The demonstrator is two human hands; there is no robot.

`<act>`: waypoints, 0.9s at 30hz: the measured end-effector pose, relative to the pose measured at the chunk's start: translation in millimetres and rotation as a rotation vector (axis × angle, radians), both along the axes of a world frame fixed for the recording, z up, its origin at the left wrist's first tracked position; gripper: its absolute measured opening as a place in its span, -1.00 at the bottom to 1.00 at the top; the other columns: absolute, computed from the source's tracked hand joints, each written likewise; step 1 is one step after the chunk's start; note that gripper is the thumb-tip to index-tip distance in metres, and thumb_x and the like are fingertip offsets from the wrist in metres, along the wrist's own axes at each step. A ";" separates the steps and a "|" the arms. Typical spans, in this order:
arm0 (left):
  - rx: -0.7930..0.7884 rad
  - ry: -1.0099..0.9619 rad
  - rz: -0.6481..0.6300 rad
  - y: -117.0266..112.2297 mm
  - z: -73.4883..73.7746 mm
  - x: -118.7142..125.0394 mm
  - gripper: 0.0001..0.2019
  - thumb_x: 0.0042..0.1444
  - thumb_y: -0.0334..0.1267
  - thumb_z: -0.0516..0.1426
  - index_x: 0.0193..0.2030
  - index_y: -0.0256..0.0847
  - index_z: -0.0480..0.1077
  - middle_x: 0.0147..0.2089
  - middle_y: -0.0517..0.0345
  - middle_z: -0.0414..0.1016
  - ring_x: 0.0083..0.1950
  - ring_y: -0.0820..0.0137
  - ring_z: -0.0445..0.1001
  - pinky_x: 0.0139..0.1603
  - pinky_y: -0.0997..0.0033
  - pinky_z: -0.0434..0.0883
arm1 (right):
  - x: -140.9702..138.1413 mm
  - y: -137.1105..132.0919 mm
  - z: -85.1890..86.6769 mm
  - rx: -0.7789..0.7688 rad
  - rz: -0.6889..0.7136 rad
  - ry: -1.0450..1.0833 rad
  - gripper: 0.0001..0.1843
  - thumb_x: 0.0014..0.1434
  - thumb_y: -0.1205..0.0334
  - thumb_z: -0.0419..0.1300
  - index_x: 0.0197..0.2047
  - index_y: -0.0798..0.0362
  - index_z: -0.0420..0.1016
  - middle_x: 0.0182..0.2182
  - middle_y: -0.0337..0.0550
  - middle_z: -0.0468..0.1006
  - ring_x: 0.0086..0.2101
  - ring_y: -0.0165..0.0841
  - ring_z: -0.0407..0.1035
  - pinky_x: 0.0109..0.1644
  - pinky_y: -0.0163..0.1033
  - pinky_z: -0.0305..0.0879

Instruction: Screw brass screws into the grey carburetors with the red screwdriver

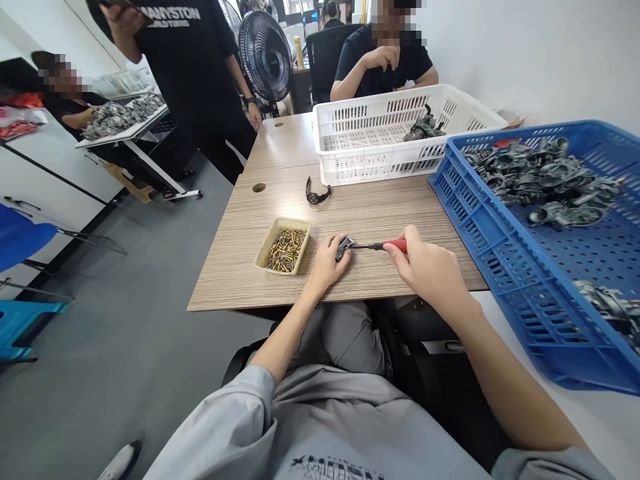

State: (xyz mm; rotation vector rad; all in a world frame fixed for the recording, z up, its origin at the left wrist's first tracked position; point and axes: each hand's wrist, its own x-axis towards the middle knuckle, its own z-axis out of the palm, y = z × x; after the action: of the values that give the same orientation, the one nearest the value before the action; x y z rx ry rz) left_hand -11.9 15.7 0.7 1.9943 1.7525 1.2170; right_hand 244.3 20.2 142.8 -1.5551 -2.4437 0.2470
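Together, hands (327, 263) (425, 267) press red-handled screwdriver (383, 246) into small metal part (344, 247).

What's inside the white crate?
One dark grey metal assembly lies toward the back right of the white crate. Its slotted front wall hides the near floor, so anything there can't be seen.

One camera rides on the person's head, facing forward and down across the lap (345, 340) to the table (280, 167). It sits close above the left hand (327, 263) and right hand (425, 267) at the table's near edge, while its wide lens reaches well past the far edge.
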 end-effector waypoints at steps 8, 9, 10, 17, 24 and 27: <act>-0.018 0.010 0.000 0.3 0.1 -0.6 -0.56 0.46 -0.21 0.17 0.44 -0.10 0.43 0.30 -0.13 0.56 0.34 0.06 0.56 0.45 0.01 0.47 | 2.5 2.1 -0.6 -0.029 0.060 0.066 -0.69 0.60 -0.02 -0.01 0.13 0.01 0.36 -0.21 0.11 0.74 -0.21 0.07 0.65 -0.20 -0.14 0.28; -0.019 0.009 0.000 0.4 -0.1 -0.7 -0.55 0.46 -0.22 0.17 0.44 -0.10 0.42 0.30 -0.13 0.56 0.35 0.06 0.56 0.45 0.01 0.47 | 2.5 2.2 -0.4 -0.013 0.001 0.021 -0.65 0.61 -0.06 -0.02 0.10 0.02 0.38 -0.27 0.11 0.72 -0.25 0.09 0.65 -0.21 -0.13 0.27; -0.020 0.007 0.000 0.5 -0.3 -0.8 -0.55 0.46 -0.22 0.17 0.44 -0.11 0.42 0.31 -0.13 0.56 0.35 0.06 0.55 0.46 0.01 0.47 | 2.7 2.2 -0.3 -0.005 -0.017 0.008 -0.64 0.60 -0.08 -0.01 0.10 0.03 0.39 -0.28 0.11 0.71 -0.26 0.09 0.64 -0.21 -0.13 0.27; -0.023 0.000 -0.006 0.6 0.5 -0.4 -0.57 0.46 -0.22 0.17 0.42 -0.12 0.42 0.31 -0.15 0.55 0.37 0.07 0.54 0.49 0.00 0.44 | 2.1 1.5 -1.6 -0.012 0.020 0.016 -0.68 0.60 -0.03 0.01 0.11 0.03 0.38 -0.27 0.08 0.72 -0.25 0.05 0.65 -0.23 -0.15 0.25; -0.026 0.003 -0.011 -0.4 3.1 0.1 -0.59 0.48 -0.21 0.16 0.41 -0.13 0.41 0.30 -0.14 0.54 0.36 0.09 0.54 0.48 0.02 0.45 | 2.4 2.3 -2.3 -0.058 0.177 0.148 -0.74 0.58 0.05 0.07 0.19 -0.02 0.35 -0.10 0.05 0.75 -0.14 -0.01 0.67 -0.17 -0.18 0.30; -0.025 0.003 -0.012 0.0 2.7 0.1 -0.59 0.48 -0.21 0.15 0.41 -0.12 0.41 0.30 -0.15 0.54 0.35 0.08 0.54 0.48 0.01 0.45 | 0.3 0.7 -0.5 -0.019 -0.019 0.012 -0.66 0.60 -0.07 0.03 0.09 0.02 0.40 -0.33 0.06 0.71 -0.25 0.07 0.65 -0.22 -0.14 0.26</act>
State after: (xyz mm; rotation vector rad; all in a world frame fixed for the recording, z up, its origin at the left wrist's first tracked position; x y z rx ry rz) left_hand -11.8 15.7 3.4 1.9905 1.7464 1.1828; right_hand 244.6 20.9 142.3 -1.5790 -2.4236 0.2763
